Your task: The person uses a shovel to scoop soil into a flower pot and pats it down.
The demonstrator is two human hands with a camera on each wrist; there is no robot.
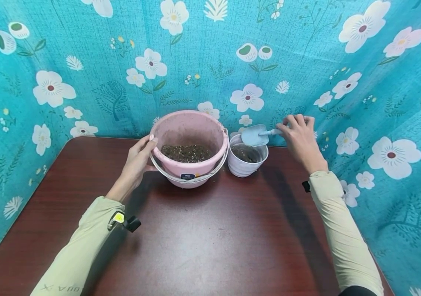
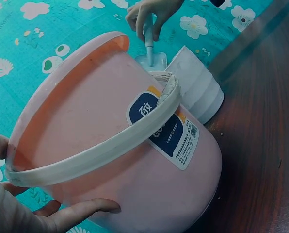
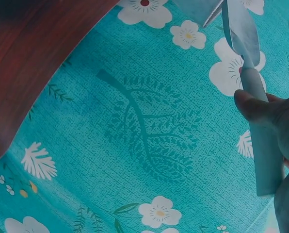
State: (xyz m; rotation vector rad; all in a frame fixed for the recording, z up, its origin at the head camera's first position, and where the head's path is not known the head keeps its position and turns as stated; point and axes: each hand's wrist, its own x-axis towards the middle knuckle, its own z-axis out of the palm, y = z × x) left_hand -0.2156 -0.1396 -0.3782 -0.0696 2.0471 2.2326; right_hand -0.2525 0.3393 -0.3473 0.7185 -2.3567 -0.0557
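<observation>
Two pale sleeves [image 1: 80,242] are spanning the near part of a dark red-brown tabletop [image 1: 203,230], a black attachment [image 1: 133,224] projecting from the left cuff. Farther in, the left grip [image 1: 136,158], a bare hand, is grasping a pink bucket [image 1: 175,166] by the left side of its rim. The bucket is standing towards the far edge of the tabletop and is holding dark, pale-flecked soil [image 1: 186,153]; its white bail [image 2: 118,145] is hanging across the near side, partly covering a dark blue and white label [image 2: 176,143]. Just to the right, a white banded pot [image 1: 243,169] is standing upright, containing dark earth [image 1: 243,154]; whether the two walls are touching cannot be told. The right grip [image 1: 300,137] is pinching a pale blue trowel [image 1: 254,136] by its handle, and the blade is hanging over the pot's mouth. Whether the blade is meeting the rim is likewise unclear. Farthest away, a turquoise floral cloth [image 1: 195,45] is forming the background.
</observation>
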